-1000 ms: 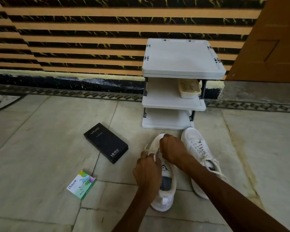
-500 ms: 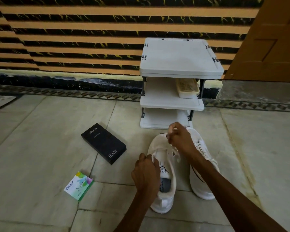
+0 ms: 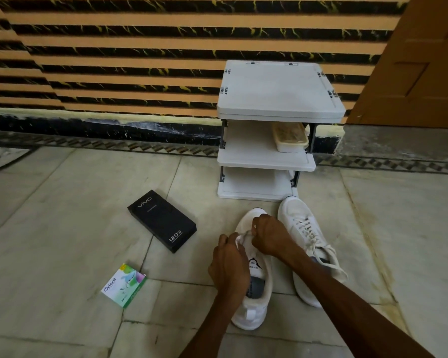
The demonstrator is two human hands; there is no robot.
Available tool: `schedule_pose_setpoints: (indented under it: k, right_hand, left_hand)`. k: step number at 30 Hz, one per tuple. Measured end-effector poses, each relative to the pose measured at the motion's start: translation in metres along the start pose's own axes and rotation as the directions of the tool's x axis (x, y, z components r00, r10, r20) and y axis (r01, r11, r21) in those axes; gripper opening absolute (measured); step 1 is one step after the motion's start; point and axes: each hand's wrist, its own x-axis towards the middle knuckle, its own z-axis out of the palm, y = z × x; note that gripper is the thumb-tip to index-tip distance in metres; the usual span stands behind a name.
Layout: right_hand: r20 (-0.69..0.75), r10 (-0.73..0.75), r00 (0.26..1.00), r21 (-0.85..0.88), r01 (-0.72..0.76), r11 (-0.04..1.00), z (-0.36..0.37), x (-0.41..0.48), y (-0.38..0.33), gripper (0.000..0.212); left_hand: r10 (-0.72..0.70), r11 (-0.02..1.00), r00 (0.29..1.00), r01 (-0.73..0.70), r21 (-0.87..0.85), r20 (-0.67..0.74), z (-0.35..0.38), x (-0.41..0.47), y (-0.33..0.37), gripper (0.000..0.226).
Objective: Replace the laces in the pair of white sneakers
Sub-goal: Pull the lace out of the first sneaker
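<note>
Beside laced sneaker (image 3: 305, 244), another white sneaker (image 3: 251, 316)

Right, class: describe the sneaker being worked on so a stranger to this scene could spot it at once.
Start at the white shelf unit by the striped wall; two white sneakers lie on the floor before it. Take the left sneaker, gripped by the left hand and right hand. Its neighbour, the right sneaker, is laced, no hand on it.

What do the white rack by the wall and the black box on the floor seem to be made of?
The white rack looks like moulded plastic: matte, thick-edged shelves on dark corner posts, probably metal. The black box seems to be matte printed cardboard, with crisp edges and white lettering.
</note>
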Motion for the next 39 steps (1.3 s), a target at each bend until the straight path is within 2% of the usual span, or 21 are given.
schedule_pose_setpoints:
  k: [5, 7, 10, 12, 14, 16, 19, 22, 24, 26, 28, 30, 32, 34, 36, 39]
  right_hand:
    - [0.14, -0.06, 0.988, -0.138, 0.08, 0.987, -0.012, 0.004, 0.004, 0.034]
    - [0.176, -0.081, 0.981, -0.139, 0.107, 0.985, -0.017, 0.006, 0.002, 0.035]
    - [0.076, -0.033, 0.997, -0.052, 0.037, 0.998, -0.02, 0.005, 0.0, 0.031]
    - [-0.062, 0.068, 0.996, 0.039, -0.066, 0.997, -0.017, 0.001, 0.0, 0.022]
    - [-0.114, 0.151, 0.982, 0.149, -0.134, 0.98, -0.012, -0.005, 0.0, 0.013]
    - [-0.06, 0.135, 0.989, 0.183, -0.122, 0.975, -0.009, -0.009, 0.001, 0.015]
    - [0.139, 0.05, 0.989, 0.029, -0.054, 0.998, -0.014, -0.008, 0.005, 0.019]
    - [0.167, 0.007, 0.986, -0.1, 0.01, 0.995, -0.028, -0.005, 0.01, 0.024]
    - [0.094, 0.01, 0.996, -0.058, -0.005, 0.998, -0.039, -0.004, 0.009, 0.025]
    - [-0.089, 0.129, 0.988, 0.157, -0.114, 0.981, -0.047, -0.003, 0.005, 0.017]
    - [-0.276, 0.266, 0.924, 0.414, -0.136, 0.9, -0.051, -0.006, 0.0, 0.014]
    - [-0.33, 0.308, 0.892, 0.503, -0.11, 0.857, -0.051, -0.011, -0.001, 0.02]
    - [-0.23, 0.297, 0.927, 0.46, -0.165, 0.872, -0.048, -0.017, -0.001, 0.026]
    - [-0.045, 0.252, 0.967, 0.323, -0.224, 0.919, -0.045, -0.025, -0.002, 0.028]
    - [0.093, 0.217, 0.972, 0.179, -0.23, 0.956, -0.039, -0.033, -0.005, 0.035]
    - [0.048, 0.174, 0.984, 0.068, -0.177, 0.982, -0.031, -0.043, -0.007, 0.023]
  left_hand:
    - [-0.045, 0.991, 0.999, 0.047, -0.125, 0.023, 0.001, -0.004, 0.003, 0.031]
    - [-0.058, 0.984, 0.998, 0.06, -0.169, 0.017, 0.001, -0.006, 0.004, 0.031]
    - [-0.073, 0.979, 0.997, 0.074, -0.192, 0.011, 0.0, -0.008, 0.004, 0.032]
    - [-0.062, 0.983, 0.998, 0.064, -0.17, 0.013, -0.001, -0.008, 0.004, 0.033]
    - [-0.047, 0.99, 0.999, 0.05, -0.135, 0.024, -0.002, -0.007, 0.004, 0.033]
    - [-0.056, 0.991, 0.997, 0.061, -0.116, 0.046, -0.002, -0.005, 0.004, 0.034]
    - [-0.085, 0.985, 0.994, 0.095, -0.145, 0.074, -0.001, -0.002, 0.006, 0.036]
    - [-0.135, 0.97, 0.989, 0.143, -0.198, 0.058, 0.0, -0.003, 0.007, 0.034]
    - [-0.163, 0.962, 0.986, 0.164, -0.219, 0.024, 0.001, -0.004, 0.006, 0.034]
    - [-0.164, 0.961, 0.986, 0.161, -0.224, 0.005, 0.001, -0.006, 0.004, 0.034]
    - [-0.136, 0.968, 0.99, 0.139, -0.207, 0.025, -0.001, -0.006, 0.002, 0.035]
    - [-0.083, 0.983, 0.995, 0.091, -0.162, 0.056, -0.004, -0.003, 0.0, 0.038]
    - [-0.003, 0.992, 0.998, 0.011, -0.124, 0.068, -0.009, 0.003, -0.001, 0.037]
    - [0.064, 0.992, 0.995, -0.055, -0.111, 0.081, -0.014, 0.016, 0.0, 0.029]
    - [0.103, 0.991, 0.988, -0.091, -0.103, 0.118, -0.017, 0.03, 0.005, 0.023]
    - [0.136, 0.985, 0.98, -0.118, -0.124, 0.145, -0.016, 0.047, 0.012, 0.023]
